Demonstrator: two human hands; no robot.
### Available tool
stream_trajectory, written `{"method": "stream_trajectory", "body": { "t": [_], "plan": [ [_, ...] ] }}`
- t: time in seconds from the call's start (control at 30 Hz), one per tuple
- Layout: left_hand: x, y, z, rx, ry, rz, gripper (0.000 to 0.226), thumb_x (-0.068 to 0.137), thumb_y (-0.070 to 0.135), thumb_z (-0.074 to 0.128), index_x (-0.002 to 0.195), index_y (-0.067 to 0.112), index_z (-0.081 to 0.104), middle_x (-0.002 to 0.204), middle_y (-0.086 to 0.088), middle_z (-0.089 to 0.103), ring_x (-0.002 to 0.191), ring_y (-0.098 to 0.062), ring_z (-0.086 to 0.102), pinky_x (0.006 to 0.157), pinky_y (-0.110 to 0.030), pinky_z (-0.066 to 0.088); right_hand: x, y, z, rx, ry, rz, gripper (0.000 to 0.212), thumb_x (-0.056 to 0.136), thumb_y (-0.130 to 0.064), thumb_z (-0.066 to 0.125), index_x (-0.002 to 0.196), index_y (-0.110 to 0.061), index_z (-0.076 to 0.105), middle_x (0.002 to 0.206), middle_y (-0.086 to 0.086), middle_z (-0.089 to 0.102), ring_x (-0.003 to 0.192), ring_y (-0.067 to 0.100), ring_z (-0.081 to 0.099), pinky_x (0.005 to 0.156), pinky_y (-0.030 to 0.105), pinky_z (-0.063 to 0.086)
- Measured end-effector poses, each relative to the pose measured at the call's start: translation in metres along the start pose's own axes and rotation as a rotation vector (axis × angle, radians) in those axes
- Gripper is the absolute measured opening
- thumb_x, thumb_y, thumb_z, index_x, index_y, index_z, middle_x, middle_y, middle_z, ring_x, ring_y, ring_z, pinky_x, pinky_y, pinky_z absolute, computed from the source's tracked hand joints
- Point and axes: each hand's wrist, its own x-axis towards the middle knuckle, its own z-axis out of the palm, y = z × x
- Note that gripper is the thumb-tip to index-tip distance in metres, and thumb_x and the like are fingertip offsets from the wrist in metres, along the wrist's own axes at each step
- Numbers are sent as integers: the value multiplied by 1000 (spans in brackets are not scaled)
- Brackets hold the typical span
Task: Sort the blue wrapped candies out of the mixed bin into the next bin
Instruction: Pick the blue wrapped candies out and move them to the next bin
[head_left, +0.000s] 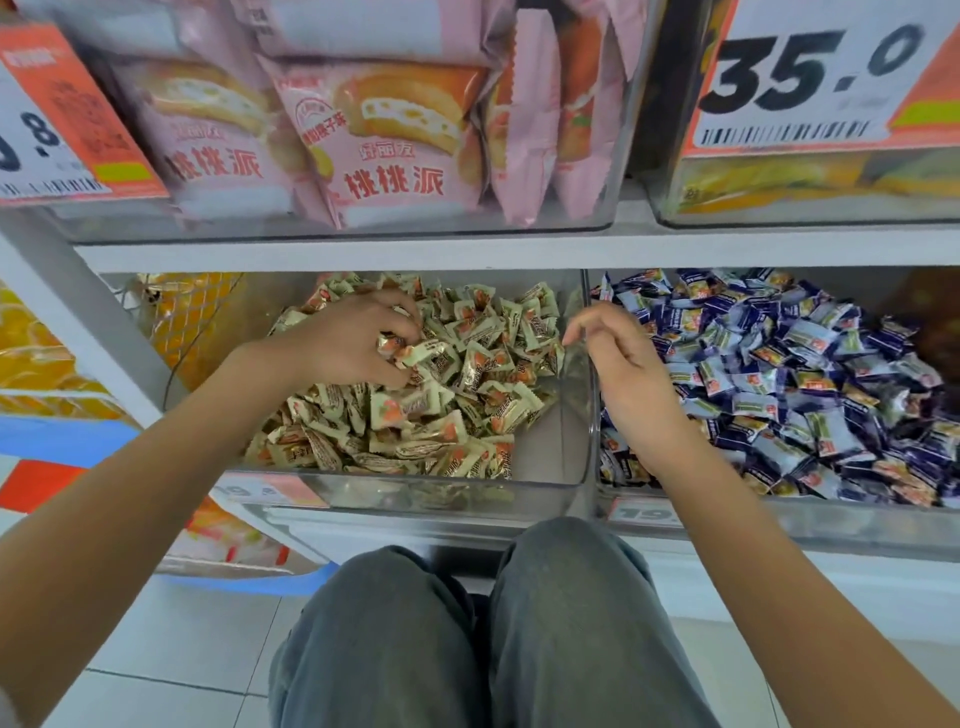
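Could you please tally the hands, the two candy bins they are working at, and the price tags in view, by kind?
hands: 2 (left hand, right hand)
candy bins: 2 (cream bin, blue bin)
price tags: 4 (two above, two on the bin fronts)
total: 8
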Motion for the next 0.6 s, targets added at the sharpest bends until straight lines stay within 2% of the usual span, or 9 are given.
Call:
{"method": "stream_trajectory", "body": {
  "t": [0.07, 0.13, 0.2, 0.27, 0.33, 0.47, 0.53, 0.6],
  "plan": [
    [-1, 14, -4, 6, -97, 26, 42, 73, 42, 75, 107, 20, 66, 129, 5, 47, 116, -16, 46, 95, -23, 30, 0, 0, 1, 0, 8, -4, 24, 86, -19, 33, 77, -23, 55, 92, -6, 54, 105, 21, 47, 92, 26, 34],
    [4, 32, -10, -76, -143, 15, 40, 79, 55, 61, 110, 29, 65, 119, 16, 49, 111, -8, 44, 101, -29, 30, 1, -1, 1, -1, 9, -14, 24, 86, -18, 33, 76, -24, 54, 92, -6, 53, 104, 21, 47, 90, 23, 34],
    [17, 48, -13, -326, -37, -83, 40, 86, 62, 44, 103, 35, 68, 118, 19, 53, 109, -8, 48, 99, -31, 33, 0, -2, 1, -3, 3, -8, 24, 87, -18, 33, 77, -24, 54, 93, -4, 54, 105, 21, 47, 90, 21, 34],
    [40, 52, -9, -464, 95, -161, 38, 90, 58, 41, 109, 36, 65, 129, 12, 54, 115, -12, 50, 101, -31, 33, -1, -1, 1, -5, -2, 5, 24, 88, -19, 33, 78, -24, 54, 94, -3, 53, 105, 20, 47, 90, 19, 34],
    [68, 50, -1, -378, 20, -135, 37, 90, 48, 51, 124, 33, 54, 136, 7, 50, 122, -16, 48, 100, -28, 34, -2, -3, 2, -3, -3, 13, 23, 88, -20, 33, 78, -23, 54, 94, -4, 53, 104, 19, 47, 88, 15, 33],
    [111, 63, 18, -179, -191, -54, 88, 66, 47, 79, 141, 35, 33, 149, 3, 34, 133, -20, 34, 110, -39, 30, -3, -7, 1, -1, 8, -13, 22, 88, -18, 34, 78, -19, 54, 88, -8, 50, 96, 14, 45, 81, 10, 32],
    [126, 73, 33, -39, -265, -44, 101, 57, 55, 81, 142, 34, 30, 150, 0, 30, 136, -25, 29, 111, -45, 28, -2, -7, 0, 2, 14, -26, 23, 88, -17, 35, 77, -19, 55, 87, -9, 49, 94, 11, 44, 80, 9, 31],
    [137, 78, 49, 126, -296, -38, 98, 53, 62, 78, 136, 34, 34, 147, -2, 34, 135, -32, 28, 110, -53, 27, -2, -6, 0, -5, 10, -49, 23, 88, -13, 35, 77, -14, 56, 83, -10, 48, 88, 7, 44, 77, 9, 31]
  ]
}}
